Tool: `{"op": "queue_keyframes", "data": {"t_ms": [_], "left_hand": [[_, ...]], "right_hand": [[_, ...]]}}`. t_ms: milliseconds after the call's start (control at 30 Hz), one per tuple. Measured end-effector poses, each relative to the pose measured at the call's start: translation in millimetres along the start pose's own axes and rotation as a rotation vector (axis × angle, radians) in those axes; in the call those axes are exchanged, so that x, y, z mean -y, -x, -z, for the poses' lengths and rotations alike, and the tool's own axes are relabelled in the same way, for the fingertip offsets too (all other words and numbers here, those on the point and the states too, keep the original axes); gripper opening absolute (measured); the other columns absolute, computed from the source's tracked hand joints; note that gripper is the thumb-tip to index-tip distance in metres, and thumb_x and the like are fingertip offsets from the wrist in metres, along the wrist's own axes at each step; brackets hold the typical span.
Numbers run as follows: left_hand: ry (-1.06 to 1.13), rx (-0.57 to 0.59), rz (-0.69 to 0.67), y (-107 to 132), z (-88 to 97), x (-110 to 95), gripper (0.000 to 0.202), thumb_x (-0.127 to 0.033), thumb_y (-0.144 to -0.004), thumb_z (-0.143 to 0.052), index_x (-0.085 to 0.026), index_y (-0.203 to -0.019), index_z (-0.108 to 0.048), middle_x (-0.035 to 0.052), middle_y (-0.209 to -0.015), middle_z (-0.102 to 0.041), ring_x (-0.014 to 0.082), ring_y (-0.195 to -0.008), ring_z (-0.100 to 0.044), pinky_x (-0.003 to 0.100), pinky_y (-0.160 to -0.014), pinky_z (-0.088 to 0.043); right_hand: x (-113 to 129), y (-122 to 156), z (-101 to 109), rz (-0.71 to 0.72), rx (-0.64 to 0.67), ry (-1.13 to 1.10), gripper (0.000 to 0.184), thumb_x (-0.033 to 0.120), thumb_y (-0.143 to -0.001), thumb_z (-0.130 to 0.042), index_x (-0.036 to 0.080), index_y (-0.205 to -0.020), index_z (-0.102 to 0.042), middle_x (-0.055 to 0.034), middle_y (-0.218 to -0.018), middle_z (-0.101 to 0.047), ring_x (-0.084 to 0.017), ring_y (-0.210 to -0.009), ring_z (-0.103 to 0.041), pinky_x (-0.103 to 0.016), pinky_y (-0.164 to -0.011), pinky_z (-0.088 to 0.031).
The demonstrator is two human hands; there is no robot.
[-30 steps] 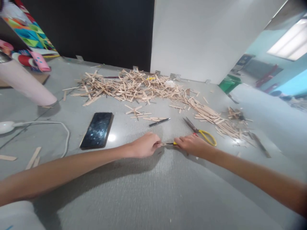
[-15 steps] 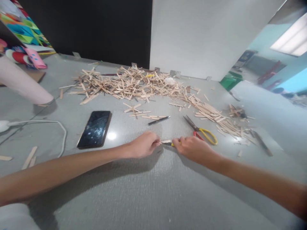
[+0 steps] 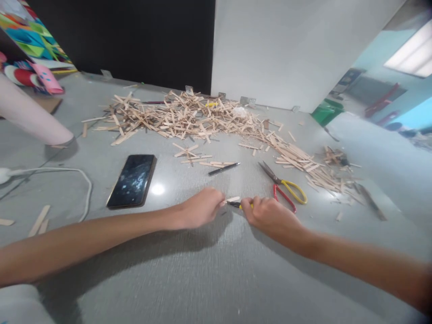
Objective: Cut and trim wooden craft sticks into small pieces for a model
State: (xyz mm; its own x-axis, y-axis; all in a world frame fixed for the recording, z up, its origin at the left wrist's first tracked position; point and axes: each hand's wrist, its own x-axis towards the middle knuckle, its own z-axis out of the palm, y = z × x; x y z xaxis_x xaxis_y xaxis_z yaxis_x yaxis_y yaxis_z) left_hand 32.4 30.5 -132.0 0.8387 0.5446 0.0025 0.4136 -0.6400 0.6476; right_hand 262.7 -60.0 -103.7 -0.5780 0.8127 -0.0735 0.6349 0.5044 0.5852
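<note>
I've got the left hand [image 3: 204, 208] closed, thumb and fingers pinching a pale wooden stick [image 3: 233, 199] that pokes out toward three o'clock, and here's the right hand [image 3: 266, 212] wrapped tight round a yellow-handled tool [image 3: 234, 204], its dark tip aimed at nine, right up by the wood, though whether it touches I can't tell from over here! The hands face each other low above the grey surface [image 3: 189, 279], and I'm taking my clock from the gap between them. Near twelve, a black pen [image 3: 223, 169] lies slantwise beside some loose sticks [image 3: 219, 164]; toward two, close to the right hand, rest the scissors [image 3: 277, 181], one handle yellow, the other red. Out at eleven, a great tangled heap of sticks [image 3: 175, 118], with a flatter run of sticks [image 3: 299, 159] trailing round to two! Between nine and ten lies a phone [image 3: 131, 181], screen dark and smeared; past it at nine a white cable [image 3: 88, 193] curls, and a pale pink cylinder [image 3: 37, 117] leans into view at ten
</note>
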Motion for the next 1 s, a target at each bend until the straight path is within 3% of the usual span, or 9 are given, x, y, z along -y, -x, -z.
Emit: {"op": "queue_keyframes", "data": {"t_ms": [233, 400, 500, 667, 833, 1000], "left_hand": [[-0.045, -0.007, 0.017, 0, -3.3, 2, 0.033, -0.007, -0.092, -0.051, -0.021, -0.062, -0.047, -0.0021, -0.055, -0.045, 0.0149, -0.055, -0.042, 0.031, -0.060, -0.026], [-0.041, 0.004, 0.037, 4, -5.7, 0, 0.034, -0.010, -0.095, -0.048, -0.021, -0.064, -0.046, -0.0010, -0.056, -0.048, 0.0141, -0.052, -0.042, 0.031, -0.057, -0.024], [-0.041, -0.001, 0.043, 4, -6.6, -2, 0.035, -0.011, -0.097, -0.047, -0.021, -0.063, -0.047, -0.0006, -0.056, -0.048, 0.0134, -0.050, -0.041, 0.031, -0.056, -0.023], [-0.053, -0.018, 0.064, 3, -4.5, -4, 0.037, -0.013, -0.098, -0.047, -0.020, -0.063, -0.051, -0.0018, -0.053, -0.043, 0.0134, -0.049, -0.039, 0.031, -0.056, -0.023], [-0.035, -0.021, 0.083, 4, -5.9, 1, 0.035, -0.015, -0.099, -0.049, -0.020, -0.064, -0.052, -0.0002, -0.056, -0.048, 0.0155, -0.052, -0.043, 0.032, -0.058, -0.025], [0.022, -0.081, 0.101, 3, -1.0, -2, 0.036, -0.019, -0.101, -0.051, -0.021, -0.065, -0.052, 0.0011, -0.058, -0.052, 0.0168, -0.056, -0.049, 0.031, -0.061, -0.030]], "right_hand": [[-19, -7, -28, 0.110, -0.060, -0.082, 0.022, 0.014, -0.109, -0.043, 0.019, -0.093, -0.057, -0.0019, -0.070, -0.067, -0.014, -0.050, -0.053, -0.034, -0.050, -0.017], [1, 2, -13, -0.006, -0.083, -0.030, 0.025, 0.001, -0.105, -0.039, 0.011, -0.100, -0.062, -0.0055, -0.065, -0.064, -0.016, -0.049, -0.055, -0.032, -0.049, -0.015], [-9, -3, -20, 0.054, -0.111, -0.082, 0.024, 0.000, -0.103, -0.041, 0.013, -0.099, -0.060, -0.0056, -0.068, -0.066, -0.015, -0.051, -0.055, -0.033, -0.051, -0.016], [-32, -19, -38, 0.171, -0.112, -0.140, 0.024, 0.022, -0.112, -0.043, 0.019, -0.092, -0.057, -0.0016, -0.068, -0.067, -0.014, -0.050, -0.051, -0.033, -0.053, -0.017], [-14, -11, -24, 0.046, -0.077, -0.116, 0.028, -0.001, -0.103, -0.036, 0.012, -0.103, -0.061, -0.0084, -0.071, -0.069, -0.018, -0.055, -0.059, -0.034, -0.053, -0.015], [-14, -13, -29, 0.011, -0.035, -0.243, 0.021, 0.007, -0.106, -0.042, 0.016, -0.096, -0.058, -0.0076, -0.076, -0.072, -0.018, -0.057, -0.062, -0.034, -0.054, -0.016]]}}
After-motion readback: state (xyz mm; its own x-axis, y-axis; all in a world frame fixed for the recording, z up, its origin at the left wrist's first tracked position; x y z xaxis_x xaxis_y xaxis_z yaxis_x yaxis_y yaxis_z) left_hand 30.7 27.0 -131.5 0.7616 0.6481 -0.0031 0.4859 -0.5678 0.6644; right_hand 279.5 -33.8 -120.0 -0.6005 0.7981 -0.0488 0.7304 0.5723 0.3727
